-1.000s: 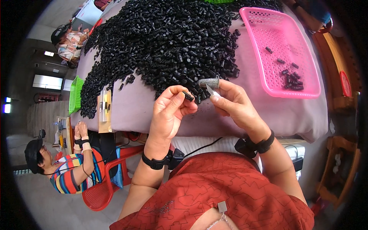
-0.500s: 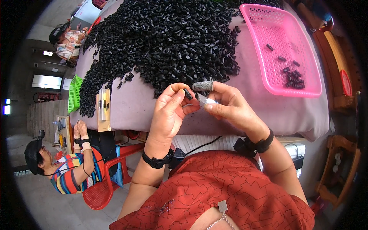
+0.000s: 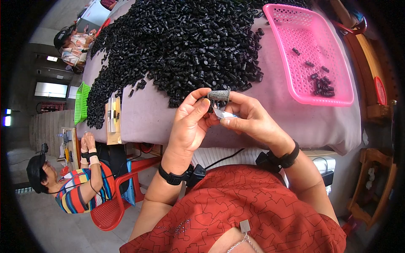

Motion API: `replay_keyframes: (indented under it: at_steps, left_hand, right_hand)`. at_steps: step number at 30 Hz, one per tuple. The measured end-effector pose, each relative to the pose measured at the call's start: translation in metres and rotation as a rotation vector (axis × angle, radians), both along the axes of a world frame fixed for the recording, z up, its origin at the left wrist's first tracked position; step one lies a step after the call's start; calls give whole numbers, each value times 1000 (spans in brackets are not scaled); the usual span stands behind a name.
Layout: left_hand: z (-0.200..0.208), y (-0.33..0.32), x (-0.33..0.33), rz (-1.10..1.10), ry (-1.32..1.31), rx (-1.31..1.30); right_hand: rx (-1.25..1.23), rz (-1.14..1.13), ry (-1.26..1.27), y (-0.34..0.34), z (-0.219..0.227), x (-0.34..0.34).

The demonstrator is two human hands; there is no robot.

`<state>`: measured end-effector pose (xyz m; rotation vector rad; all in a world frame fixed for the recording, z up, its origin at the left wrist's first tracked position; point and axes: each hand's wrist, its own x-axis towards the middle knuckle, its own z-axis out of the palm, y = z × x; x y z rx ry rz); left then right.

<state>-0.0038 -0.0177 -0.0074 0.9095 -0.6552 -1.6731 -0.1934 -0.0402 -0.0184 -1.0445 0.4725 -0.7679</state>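
Holding blk pc btwn hands, in L fingers.

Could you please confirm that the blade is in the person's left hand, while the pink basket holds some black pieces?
Not quite: the head view shows the blade in the right hand. The pink basket does hold some black pieces.

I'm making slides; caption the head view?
Left hand pinching a black part, right hand a blade, beside a heap of black parts.
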Motion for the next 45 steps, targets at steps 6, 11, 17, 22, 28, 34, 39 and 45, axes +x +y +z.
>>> replay_keyframes:
  at_steps: [6, 11, 17, 22, 28, 34, 39, 45]
  left_hand:
    - [-7, 0, -4, 13, 16, 57]
    - [-9, 1, -3, -7, 44, 70]
    - [-6, 3, -1, -25, 84, 90]
    - [-7, 4, 1, -36, 83, 69]
    - [-7, 4, 2, -65, 125, 91]
    - [-13, 3, 5, -81, 141, 82]
    - [-12, 5, 3, -124, 116, 62]
    - [-10, 3, 3, -79, 189, 78]
  right_hand:
    - [-39, -24, 5, 2, 5, 2]
    - [-19, 1, 34, 0, 6, 0]
    - [53, 32, 2, 0, 3, 0]
    - [43, 61, -8, 0, -1, 0]
    - [83, 67, -37, 0, 2, -1]
    - [130, 46, 2, 1, 3, 3]
    - [159, 31, 48, -3, -4, 1]
    - [140, 37, -59, 2, 2, 4]
